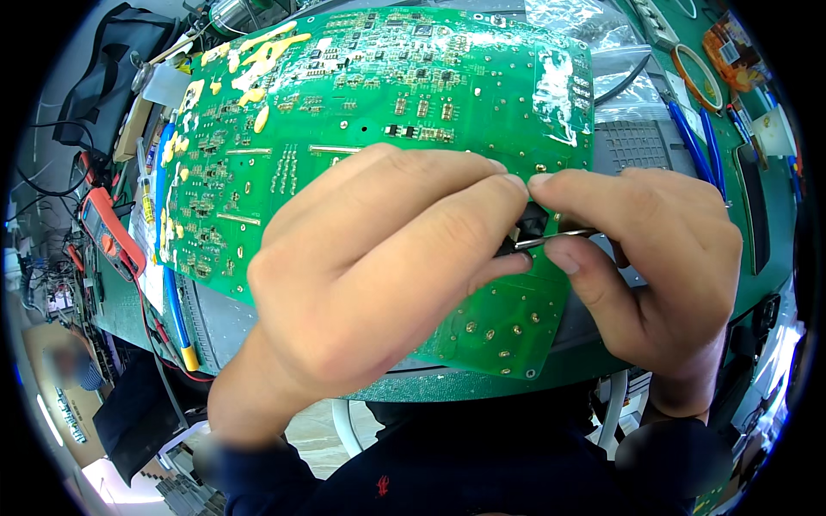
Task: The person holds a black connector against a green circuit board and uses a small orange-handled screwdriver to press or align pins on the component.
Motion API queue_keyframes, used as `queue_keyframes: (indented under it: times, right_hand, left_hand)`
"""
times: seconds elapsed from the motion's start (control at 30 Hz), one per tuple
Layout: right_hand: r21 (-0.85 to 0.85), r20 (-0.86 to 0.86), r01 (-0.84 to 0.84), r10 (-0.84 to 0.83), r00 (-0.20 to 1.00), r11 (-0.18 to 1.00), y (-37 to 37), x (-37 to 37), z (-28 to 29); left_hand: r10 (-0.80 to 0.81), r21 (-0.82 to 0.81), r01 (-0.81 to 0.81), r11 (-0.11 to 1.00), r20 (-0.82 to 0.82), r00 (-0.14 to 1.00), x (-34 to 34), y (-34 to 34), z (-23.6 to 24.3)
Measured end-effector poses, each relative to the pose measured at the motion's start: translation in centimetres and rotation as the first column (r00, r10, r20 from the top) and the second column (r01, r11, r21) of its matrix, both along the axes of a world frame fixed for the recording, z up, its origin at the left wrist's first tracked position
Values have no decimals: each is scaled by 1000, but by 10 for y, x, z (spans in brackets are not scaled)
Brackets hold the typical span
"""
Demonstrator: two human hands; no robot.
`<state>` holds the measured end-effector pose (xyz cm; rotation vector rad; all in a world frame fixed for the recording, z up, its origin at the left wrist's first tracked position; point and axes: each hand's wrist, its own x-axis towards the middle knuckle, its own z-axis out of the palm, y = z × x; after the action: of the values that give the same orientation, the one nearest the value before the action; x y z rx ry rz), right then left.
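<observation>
Over the lower right part of a large green circuit board (327,120), my two hands meet at the fingertips. My left hand (370,267) has its fingers closed on a small black part (533,222), mostly hidden by the fingers. Between thumb and forefinger, my right hand (662,249) pinches a thin metal piece (564,236) whose tip lies against the black part; its exact kind is hidden. Many small components and cream-coloured glue blobs (267,56) cover the board's upper left, and white residue (559,90) marks its right side.
The board lies on a grey mat (632,144) on a green table (447,387). To the left are a red multimeter (112,232) with leads and a blue-handled tool (177,318). Clear plastic bags (585,21), blue-handled pliers (688,142) and a tape roll (695,77) lie right.
</observation>
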<state>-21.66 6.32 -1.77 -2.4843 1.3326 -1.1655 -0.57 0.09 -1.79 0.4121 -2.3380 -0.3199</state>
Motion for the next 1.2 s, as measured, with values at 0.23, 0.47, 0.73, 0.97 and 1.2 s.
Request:
queue_keyframes:
  times: [0.23, 0.47, 0.73, 0.97, 1.2]
  right_hand:
    - [42, 32, -2, 0, 999, 999, 1, -1, -1]
    - [126, 43, 25, -30, 999, 992, 3, 1, 1]
    - [329, 124, 20, -64, 990, 944, 8, 3, 10]
    - [504, 301, -11, -164, 939, 863, 11, 7, 7]
    - [553, 289, -73, -109, 951, 830, 11, 1, 7]
  left_hand:
    - [-6, -9, 6, 1000, -10, 1000, -2, 0, -1]
    - [-20, -66, 20, 998, -3, 1000, -2, -2, -2]
    - [-51, -132, 46, 990, -37, 998, -4, -4, -7]
    - [-54, -119, 49, 992, -36, 998, -4, -2, -7]
    - [-107, -174, 106, 979, 6, 994, -1, -6, -2]
